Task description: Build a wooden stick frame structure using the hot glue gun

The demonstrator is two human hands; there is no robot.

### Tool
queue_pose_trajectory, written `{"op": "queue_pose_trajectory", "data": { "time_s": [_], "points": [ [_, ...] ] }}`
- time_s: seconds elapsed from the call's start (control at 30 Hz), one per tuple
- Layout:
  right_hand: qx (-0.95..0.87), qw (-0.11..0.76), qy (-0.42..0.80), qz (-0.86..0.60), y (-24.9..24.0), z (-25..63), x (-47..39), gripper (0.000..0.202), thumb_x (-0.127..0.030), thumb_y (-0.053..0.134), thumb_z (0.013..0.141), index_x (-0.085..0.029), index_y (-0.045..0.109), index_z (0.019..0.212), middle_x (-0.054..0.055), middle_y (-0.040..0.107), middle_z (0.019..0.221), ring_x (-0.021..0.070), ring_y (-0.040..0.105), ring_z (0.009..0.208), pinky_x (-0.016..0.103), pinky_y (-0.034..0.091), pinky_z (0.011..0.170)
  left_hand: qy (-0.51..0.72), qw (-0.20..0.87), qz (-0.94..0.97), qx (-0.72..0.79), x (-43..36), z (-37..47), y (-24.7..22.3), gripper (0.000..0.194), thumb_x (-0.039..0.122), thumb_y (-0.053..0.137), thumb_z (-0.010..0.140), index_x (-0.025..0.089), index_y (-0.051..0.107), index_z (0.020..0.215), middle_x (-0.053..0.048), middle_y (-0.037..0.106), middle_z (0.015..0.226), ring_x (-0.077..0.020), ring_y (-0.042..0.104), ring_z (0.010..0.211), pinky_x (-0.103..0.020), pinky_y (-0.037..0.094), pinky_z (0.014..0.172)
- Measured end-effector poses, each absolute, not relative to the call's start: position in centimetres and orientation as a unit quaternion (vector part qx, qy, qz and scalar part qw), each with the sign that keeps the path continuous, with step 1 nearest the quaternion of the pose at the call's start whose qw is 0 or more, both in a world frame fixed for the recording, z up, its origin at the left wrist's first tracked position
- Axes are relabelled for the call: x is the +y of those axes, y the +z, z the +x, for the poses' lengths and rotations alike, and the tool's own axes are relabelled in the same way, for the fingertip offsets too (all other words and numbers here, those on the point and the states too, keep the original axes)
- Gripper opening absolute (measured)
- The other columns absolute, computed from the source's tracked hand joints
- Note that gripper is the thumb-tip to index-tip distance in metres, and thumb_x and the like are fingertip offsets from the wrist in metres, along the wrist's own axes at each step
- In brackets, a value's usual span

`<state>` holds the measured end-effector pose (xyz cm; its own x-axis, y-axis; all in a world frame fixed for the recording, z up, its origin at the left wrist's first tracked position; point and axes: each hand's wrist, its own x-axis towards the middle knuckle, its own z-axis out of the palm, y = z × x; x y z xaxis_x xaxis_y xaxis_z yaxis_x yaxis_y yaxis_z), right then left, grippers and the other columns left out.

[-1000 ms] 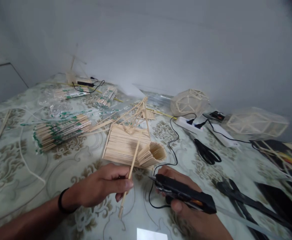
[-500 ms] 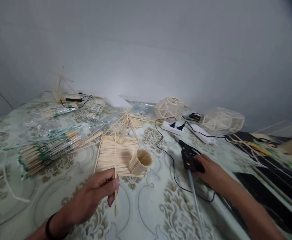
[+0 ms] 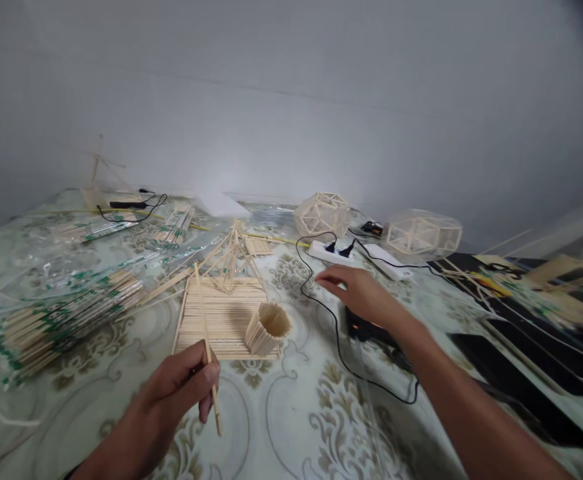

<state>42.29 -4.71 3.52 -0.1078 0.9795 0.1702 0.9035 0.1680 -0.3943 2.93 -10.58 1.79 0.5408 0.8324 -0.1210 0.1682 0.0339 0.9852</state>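
My left hand (image 3: 176, 393) pinches a wooden chopstick (image 3: 202, 300), which slants up and away over the front left of a flat panel of sticks (image 3: 211, 317). A round cup of upright sticks (image 3: 268, 330) stands at the panel's right front corner. At its back edge leans a frame of crossed sticks (image 3: 232, 257). Reaching past the black glue gun (image 3: 364, 328), my right hand (image 3: 351, 285) holds nothing, with its fingers stretched leftward. The glue gun lies on the tablecloth, partly hidden by my right forearm, and a clear glue stick trails from it.
Plastic-wrapped chopstick bundles (image 3: 76, 320) lie at the left. Behind my right hand are a white power strip (image 3: 331, 252) with black plugs and two faceted stick frames (image 3: 322, 215). A black cord (image 3: 338, 340) loops across the cloth. Dark flat pieces (image 3: 516, 387) lie at the right.
My right hand has let go of the glue gun, leaving it on the table, and moved up and left. The chopstick in my left hand has tilted leftward. The view has shifted slightly right.
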Motion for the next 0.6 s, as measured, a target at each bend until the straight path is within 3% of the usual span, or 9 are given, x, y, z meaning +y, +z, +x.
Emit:
{"op": "queue_pose_trajectory", "data": {
  "time_s": [0.17, 0.37, 0.6],
  "points": [
    [-0.769, 0.234, 0.131, -0.581, 0.7, 36.4, 3.6, 0.019, -0.023, 0.063, 0.100, -0.020, 0.081, 0.101, 0.009, 0.083, 0.107, 0.0214, 0.076, 0.093, 0.034, 0.059, 0.089, 0.304, 0.570, 0.650, 0.399, -9.7, 2.4, 1.5, 0.052, 0.057, 0.053, 0.106, 0.021, 0.057, 0.070, -0.001, 0.060, 0.069, -0.0176, 0.054, 0.070, -0.030, 0.042, 0.071],
    [-0.751, 0.248, 0.154, -0.592, -0.7, 35.2, 10.5, 0.034, -0.039, 0.067, 0.104, -0.018, 0.067, 0.130, 0.010, 0.071, 0.127, 0.0227, 0.073, 0.106, 0.044, 0.063, 0.091, 0.383, 0.527, 0.640, 0.407, -8.9, 1.2, 2.0, 0.051, 0.054, 0.053, 0.106, 0.021, 0.060, 0.068, -0.001, 0.061, 0.067, -0.0171, 0.055, 0.068, -0.030, 0.043, 0.069],
    [-0.792, 0.193, 0.143, -0.562, -2.5, 33.2, 13.0, 0.038, -0.039, 0.070, 0.102, -0.018, 0.067, 0.134, 0.010, 0.068, 0.137, 0.0270, 0.070, 0.114, 0.047, 0.062, 0.095, 0.480, 0.477, 0.607, 0.416, -8.1, 0.3, 3.4, 0.046, 0.044, 0.054, 0.106, 0.022, 0.060, 0.066, 0.000, 0.061, 0.064, -0.0164, 0.054, 0.064, -0.028, 0.044, 0.065]
  ]
}}
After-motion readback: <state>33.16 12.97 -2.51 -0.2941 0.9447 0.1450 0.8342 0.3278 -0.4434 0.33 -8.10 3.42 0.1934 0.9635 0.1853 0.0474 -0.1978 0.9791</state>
